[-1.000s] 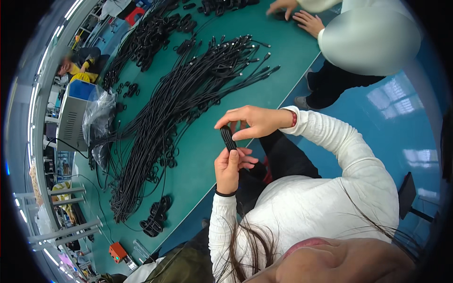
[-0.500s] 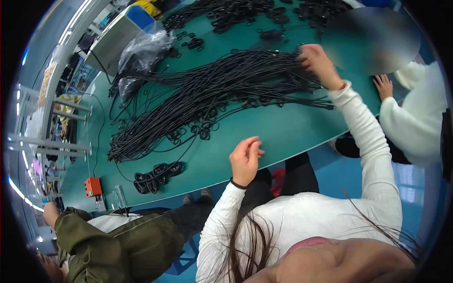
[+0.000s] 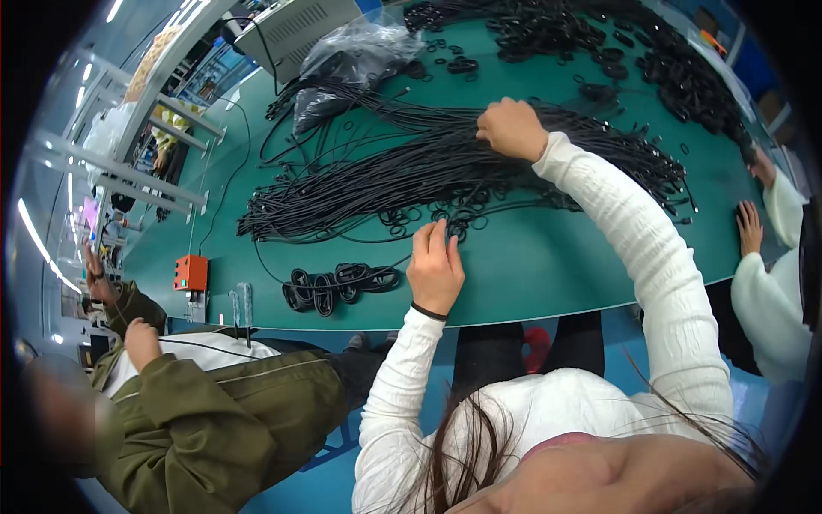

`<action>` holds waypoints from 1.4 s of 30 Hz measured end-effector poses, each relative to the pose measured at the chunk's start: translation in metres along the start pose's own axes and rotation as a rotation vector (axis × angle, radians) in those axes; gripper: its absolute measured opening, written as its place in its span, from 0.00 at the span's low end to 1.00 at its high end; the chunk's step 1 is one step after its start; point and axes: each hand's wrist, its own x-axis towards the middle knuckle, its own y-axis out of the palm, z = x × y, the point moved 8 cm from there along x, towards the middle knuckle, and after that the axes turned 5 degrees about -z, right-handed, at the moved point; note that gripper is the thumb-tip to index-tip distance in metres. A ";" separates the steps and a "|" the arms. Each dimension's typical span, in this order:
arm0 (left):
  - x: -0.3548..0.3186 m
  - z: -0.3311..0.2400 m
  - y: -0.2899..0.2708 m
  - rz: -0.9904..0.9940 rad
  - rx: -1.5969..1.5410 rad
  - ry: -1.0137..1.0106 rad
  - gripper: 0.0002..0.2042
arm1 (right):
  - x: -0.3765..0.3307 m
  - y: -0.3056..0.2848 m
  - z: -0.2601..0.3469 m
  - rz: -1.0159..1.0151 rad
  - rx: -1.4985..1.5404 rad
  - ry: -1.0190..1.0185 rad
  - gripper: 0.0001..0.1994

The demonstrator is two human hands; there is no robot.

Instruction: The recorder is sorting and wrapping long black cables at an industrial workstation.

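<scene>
A long bundle of thin black cables [image 3: 368,180] lies across the green table. My right hand [image 3: 515,130] is over its upper middle, fingers curled down on the cables; what lies between the fingertips is hidden. Just below the bundle, my left hand [image 3: 435,270] points upward with fingers and thumb drawn together. Its fingertips are at a cluster of small black rings [image 3: 462,224], and whether they grip one is too small to see. Left of that hand, several coiled black cables [image 3: 324,291] lie in a row near the table's front edge.
A clear plastic bag [image 3: 342,64] sits by a grey box-shaped machine [image 3: 295,38] at the back. More black coils and rings [image 3: 548,30] are heaped there. An orange box [image 3: 190,272] stands front left. A person in green [image 3: 231,403] is at left; another's hand [image 3: 750,227] is at right.
The view has swung to the right. My right hand has moved from the bundle's right end toward its middle. My left hand has come up to the rings, its fingers closer together.
</scene>
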 end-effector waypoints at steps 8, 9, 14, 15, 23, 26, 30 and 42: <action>0.134 0.026 -0.050 -0.469 0.254 0.172 0.30 | 0.036 -0.200 0.106 -0.520 0.256 -0.353 0.05; 0.153 0.042 -0.052 -0.443 0.269 0.205 0.28 | 0.034 -0.223 0.129 -0.542 0.122 -0.406 0.05; 0.202 0.108 -0.072 -0.392 0.210 0.127 0.15 | -0.026 -0.366 0.119 -0.723 -0.134 -0.282 0.04; 0.204 0.120 -0.080 -0.393 0.192 0.114 0.15 | -0.051 -0.388 0.106 -0.779 -0.060 -0.234 0.05; 0.188 0.060 -0.123 -0.303 0.152 0.238 0.08 | -0.330 -0.465 0.009 -0.771 -0.097 0.625 0.04; 0.173 0.002 -0.118 -0.271 0.232 0.371 0.07 | -0.429 -0.430 -0.051 -0.477 -0.186 1.003 0.04; 0.101 -0.128 -0.078 -0.021 0.090 0.552 0.06 | -0.367 -0.335 0.022 -0.357 0.100 0.676 0.21; -0.067 -0.197 -0.034 1.513 -1.330 -0.380 0.12 | -0.288 -0.232 0.069 -0.364 1.053 0.465 0.03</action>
